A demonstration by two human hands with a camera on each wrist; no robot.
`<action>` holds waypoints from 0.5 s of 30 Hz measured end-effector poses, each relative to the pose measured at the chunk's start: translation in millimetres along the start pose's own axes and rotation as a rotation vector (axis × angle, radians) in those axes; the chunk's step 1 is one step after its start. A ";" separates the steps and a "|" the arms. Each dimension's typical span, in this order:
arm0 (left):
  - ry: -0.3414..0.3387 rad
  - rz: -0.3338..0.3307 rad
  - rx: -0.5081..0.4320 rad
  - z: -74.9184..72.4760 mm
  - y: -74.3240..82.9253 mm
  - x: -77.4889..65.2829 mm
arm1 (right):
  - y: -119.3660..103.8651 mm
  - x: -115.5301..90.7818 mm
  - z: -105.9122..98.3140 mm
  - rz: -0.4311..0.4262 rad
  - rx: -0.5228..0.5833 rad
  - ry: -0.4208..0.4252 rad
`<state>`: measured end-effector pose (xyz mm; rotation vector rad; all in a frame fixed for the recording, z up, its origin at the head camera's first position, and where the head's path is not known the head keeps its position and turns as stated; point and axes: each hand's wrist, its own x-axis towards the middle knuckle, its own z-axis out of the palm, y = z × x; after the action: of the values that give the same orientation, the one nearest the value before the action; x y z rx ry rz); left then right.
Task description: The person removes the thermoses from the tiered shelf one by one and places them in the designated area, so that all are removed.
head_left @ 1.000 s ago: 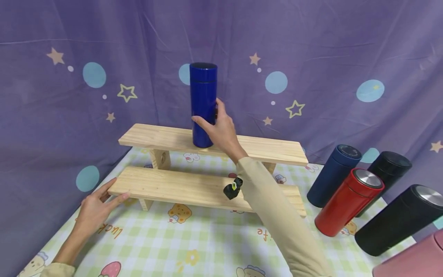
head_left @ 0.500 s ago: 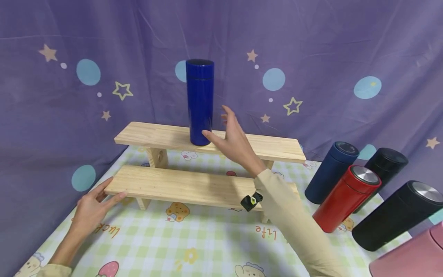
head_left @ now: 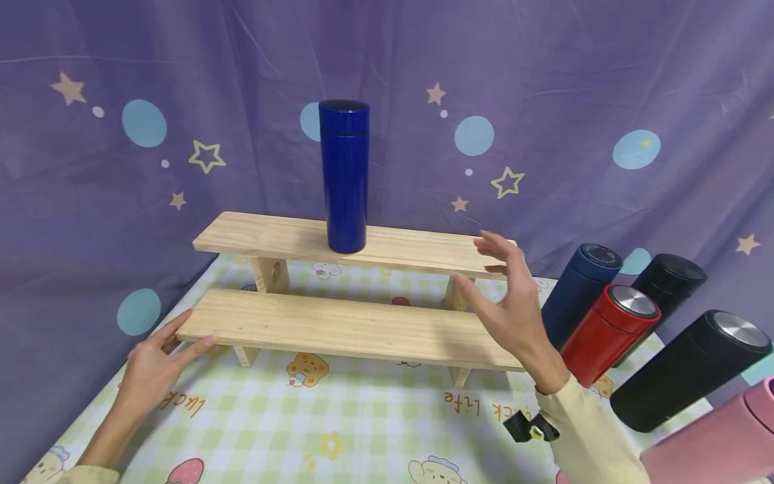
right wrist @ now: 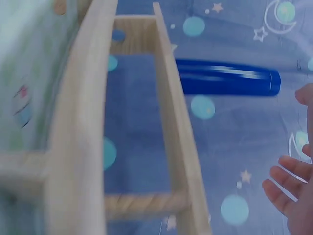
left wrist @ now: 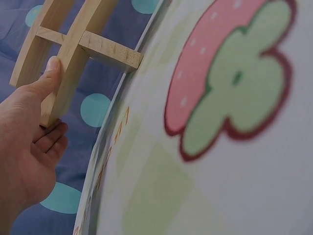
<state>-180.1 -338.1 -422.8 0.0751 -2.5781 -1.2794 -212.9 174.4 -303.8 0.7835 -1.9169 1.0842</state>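
Gripping the lower board (head_left: 345, 327) by its left end, the left hand (head_left: 152, 365) pinches it between thumb and fingers. The right hand (head_left: 514, 306) hangs in the air, thumb spread apart from its fingers, near the red bottle (head_left: 607, 336) and navy bottle (head_left: 577, 292). The blue bottle (head_left: 346, 181) stands upright near the middle of the upper board (head_left: 423, 247).

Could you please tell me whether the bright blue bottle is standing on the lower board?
No, the bright blue bottle stands upright on the upper board, above and behind the lower board.
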 end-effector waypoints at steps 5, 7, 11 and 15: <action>0.001 -0.020 0.015 0.7 0.3 0.9 | 8.2 -33.4 -33.8 -0.006 -0.097 0.100; -0.008 -0.031 0.031 -0.3 0.1 1.1 | 10.6 -47.1 -45.8 0.011 -0.142 0.123; -0.026 -0.048 0.073 -2.6 1.0 1.0 | 14.0 -73.1 -67.4 0.070 -0.223 0.170; -0.030 -0.058 0.085 -2.4 2.1 1.4 | 13.9 -92.4 -84.8 0.148 -0.292 0.236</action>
<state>-180.7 -338.9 -419.4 0.1493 -2.6739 -1.1981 -149.7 267.9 -360.3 0.3407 -1.8943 0.9094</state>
